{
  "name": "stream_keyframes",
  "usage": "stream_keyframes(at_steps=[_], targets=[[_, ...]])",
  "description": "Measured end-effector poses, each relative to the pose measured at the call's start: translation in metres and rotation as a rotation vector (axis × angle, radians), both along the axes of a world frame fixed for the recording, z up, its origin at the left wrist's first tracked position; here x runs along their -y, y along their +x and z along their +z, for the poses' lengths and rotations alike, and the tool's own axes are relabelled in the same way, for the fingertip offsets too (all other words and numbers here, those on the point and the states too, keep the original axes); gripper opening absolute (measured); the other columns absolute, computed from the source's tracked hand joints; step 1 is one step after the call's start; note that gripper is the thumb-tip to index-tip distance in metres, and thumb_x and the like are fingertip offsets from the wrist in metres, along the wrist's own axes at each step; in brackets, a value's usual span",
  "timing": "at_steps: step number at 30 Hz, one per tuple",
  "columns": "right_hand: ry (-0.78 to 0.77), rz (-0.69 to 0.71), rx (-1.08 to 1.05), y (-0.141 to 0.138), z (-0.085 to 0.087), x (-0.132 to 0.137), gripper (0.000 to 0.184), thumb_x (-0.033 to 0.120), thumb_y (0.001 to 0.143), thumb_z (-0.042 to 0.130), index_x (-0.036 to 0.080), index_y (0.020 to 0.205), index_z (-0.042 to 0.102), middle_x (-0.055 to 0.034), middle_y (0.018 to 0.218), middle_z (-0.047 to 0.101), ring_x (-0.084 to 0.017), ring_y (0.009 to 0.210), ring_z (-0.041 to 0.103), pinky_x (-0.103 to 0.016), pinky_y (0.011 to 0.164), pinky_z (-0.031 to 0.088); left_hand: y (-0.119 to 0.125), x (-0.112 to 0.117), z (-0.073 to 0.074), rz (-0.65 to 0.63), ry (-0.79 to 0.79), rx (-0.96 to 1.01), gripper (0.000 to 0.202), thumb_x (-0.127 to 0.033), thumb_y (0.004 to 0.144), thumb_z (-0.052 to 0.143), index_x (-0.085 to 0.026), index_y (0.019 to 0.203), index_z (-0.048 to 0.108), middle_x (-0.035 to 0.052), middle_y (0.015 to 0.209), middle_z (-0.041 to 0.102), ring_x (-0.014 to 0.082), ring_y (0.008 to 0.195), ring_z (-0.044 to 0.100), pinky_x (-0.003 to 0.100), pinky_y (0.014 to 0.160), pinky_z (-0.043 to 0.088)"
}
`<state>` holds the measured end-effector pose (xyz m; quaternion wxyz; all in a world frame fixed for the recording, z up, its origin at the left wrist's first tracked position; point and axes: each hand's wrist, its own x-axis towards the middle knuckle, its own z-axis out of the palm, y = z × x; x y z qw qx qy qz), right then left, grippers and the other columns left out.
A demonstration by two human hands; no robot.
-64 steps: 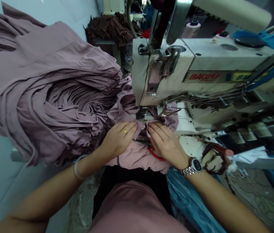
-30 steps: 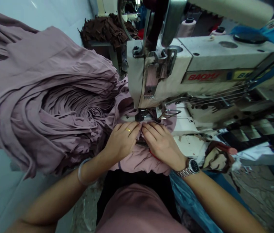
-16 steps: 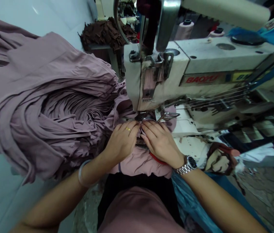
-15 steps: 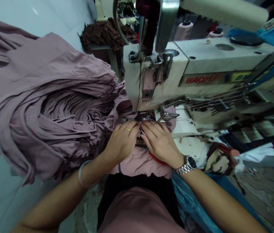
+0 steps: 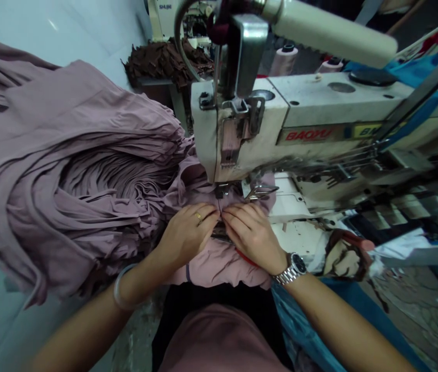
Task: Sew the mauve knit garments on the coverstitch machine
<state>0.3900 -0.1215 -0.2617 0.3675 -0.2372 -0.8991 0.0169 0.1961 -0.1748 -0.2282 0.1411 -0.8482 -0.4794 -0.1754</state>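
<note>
A mauve fabric piece (image 5: 235,198) lies under the presser foot (image 5: 222,192) of a white sewing machine (image 5: 246,129). Just in front of the foot, my left hand (image 5: 188,230) pinches the fabric, its fingertips close to those of the other hand. On the other side of a seam line, my right hand (image 5: 253,232) grips the same fabric with bent fingers. The fingertips are partly hidden. A large stack of mauve cut pieces (image 5: 48,108) lies to the left, reaching close to my left hand. Lighter pink cloth (image 5: 219,263) hangs below both hands, over the machine's front edge.
Behind the stack is a heap of brown fabric (image 5: 160,62). Thread cones (image 5: 284,59) stand beyond the machine head. At the right, a bundle of brown and beige scraps (image 5: 345,256) sits by the machine bed, and blue plastic (image 5: 319,315) hangs below.
Both hands have drawn slightly back from the presser foot, exposing more fabric in front of it. They still grip the fabric. The whole view has shifted a little.
</note>
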Motion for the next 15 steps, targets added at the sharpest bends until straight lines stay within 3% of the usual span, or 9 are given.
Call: stream_keyframes(at_steps=[5,10,15], targets=[[-0.052,-0.072,-0.037,-0.009,0.005,-0.004,0.020,0.016,0.094,0.051,0.012,0.107,0.066,-0.0098,0.102,0.069,-0.020,0.098,0.057,-0.038,0.088,0.048,0.001,-0.005,0.000,0.015,-0.002,0.003,0.022,-0.017,0.094,0.051,-0.012,0.111,0.065,0.0101,0.113,0.068,0.0229,0.103,0.063,0.039,0.088,0.053],[-0.059,-0.148,0.059,-0.012,0.007,-0.008,0.027,0.018,0.095,0.049,0.010,0.114,0.066,-0.0116,0.109,0.067,-0.023,0.095,0.057,-0.040,0.084,0.048,-0.001,-0.014,0.000,0.039,-0.023,0.007,0.024,-0.017,0.095,0.049,-0.011,0.113,0.063,0.0102,0.115,0.068,0.0227,0.106,0.063,0.038,0.090,0.051],[-0.163,-0.098,0.038,-0.008,0.004,-0.014,0.030,0.019,0.096,0.047,0.011,0.119,0.064,-0.0113,0.112,0.067,-0.022,0.104,0.058,-0.040,0.091,0.049,-0.005,-0.020,0.002,0.024,-0.028,0.016,0.026,-0.013,0.093,0.047,-0.011,0.113,0.064,0.0098,0.115,0.068,0.0231,0.105,0.063,0.039,0.090,0.051]])
